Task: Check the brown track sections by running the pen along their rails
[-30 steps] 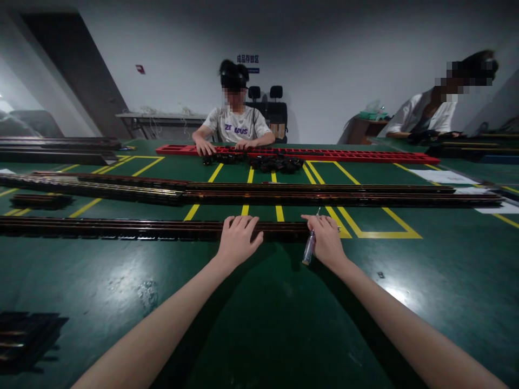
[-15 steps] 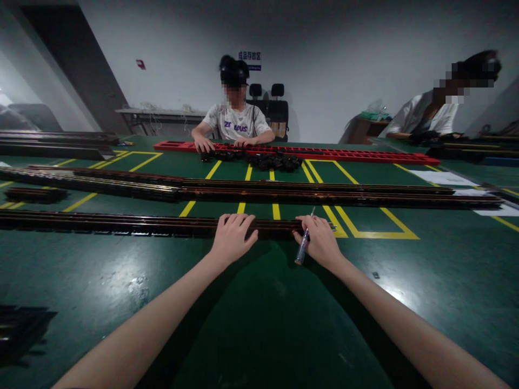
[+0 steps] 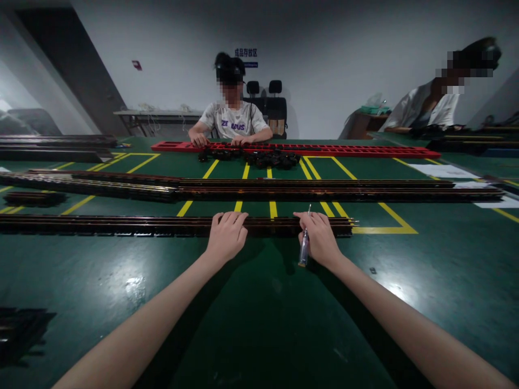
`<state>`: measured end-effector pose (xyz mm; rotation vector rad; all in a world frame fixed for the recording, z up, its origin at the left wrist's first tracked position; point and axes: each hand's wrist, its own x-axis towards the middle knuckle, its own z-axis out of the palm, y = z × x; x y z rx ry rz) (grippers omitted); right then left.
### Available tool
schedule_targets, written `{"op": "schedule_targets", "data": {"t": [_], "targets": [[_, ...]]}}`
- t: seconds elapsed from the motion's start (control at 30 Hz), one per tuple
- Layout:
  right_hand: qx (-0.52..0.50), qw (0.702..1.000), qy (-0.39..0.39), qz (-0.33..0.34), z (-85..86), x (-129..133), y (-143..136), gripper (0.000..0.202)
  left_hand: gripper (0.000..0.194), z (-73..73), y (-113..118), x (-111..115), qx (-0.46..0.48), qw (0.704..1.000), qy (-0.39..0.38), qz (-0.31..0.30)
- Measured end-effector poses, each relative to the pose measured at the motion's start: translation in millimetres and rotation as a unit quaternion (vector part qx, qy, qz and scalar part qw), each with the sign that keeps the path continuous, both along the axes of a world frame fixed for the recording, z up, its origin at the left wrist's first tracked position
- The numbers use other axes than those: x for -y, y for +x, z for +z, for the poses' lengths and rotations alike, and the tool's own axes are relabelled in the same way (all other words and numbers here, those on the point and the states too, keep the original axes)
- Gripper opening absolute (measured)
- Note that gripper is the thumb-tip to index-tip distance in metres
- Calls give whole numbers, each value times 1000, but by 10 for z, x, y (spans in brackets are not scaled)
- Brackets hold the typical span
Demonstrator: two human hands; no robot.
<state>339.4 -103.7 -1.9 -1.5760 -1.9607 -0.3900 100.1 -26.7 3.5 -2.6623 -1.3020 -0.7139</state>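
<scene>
In the head view, the blue wall sign (image 3: 245, 53) reads "成品存放区"; the small writing on the plate under it is too small to read. Purple letters on the white shirt (image 3: 235, 121) of the person across are partly lost in folds.

The near bundle of long, dark, shiny strips (image 3: 270, 227) lies crosswise on the green tabletop (image 3: 263, 329), under both hands. The left hand (image 3: 227, 235) rests on it, its fingers side by side, the thumb slightly apart. The right hand (image 3: 320, 235) is near the bundle's right end, pinching a slim tool with clear handle and thin metal shaft (image 3: 303, 252) between its fingers. The handle points down, toward the camera.

The bundle's right end, with thin tips sticking out, is just beyond the right hand; its left end is outside the view. Between the hands there is open room. Yellow lines (image 3: 273, 208) cross the strip of tabletop before the farther bundle (image 3: 284, 190).
</scene>
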Motion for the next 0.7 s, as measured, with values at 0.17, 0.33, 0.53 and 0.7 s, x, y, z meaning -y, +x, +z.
{"op": "schedule_targets", "data": {"t": [0.17,0.33,0.53,0.7], "targets": [[-5,1000,-4,-29,-23,-31,-13,5,45,22,-5,8,-2,1000,-6,-5],[-37,998,1,-60,-38,-57,-14,8,45,31,-10,17,-4,1000,-9,-7],[-51,996,8,-69,-34,-30,66,22,45,42,1,34,-4,1000,-8,6],[-32,999,4,-40,-9,3,46,20,45,33,4,32,-10,1000,-10,10]]}}
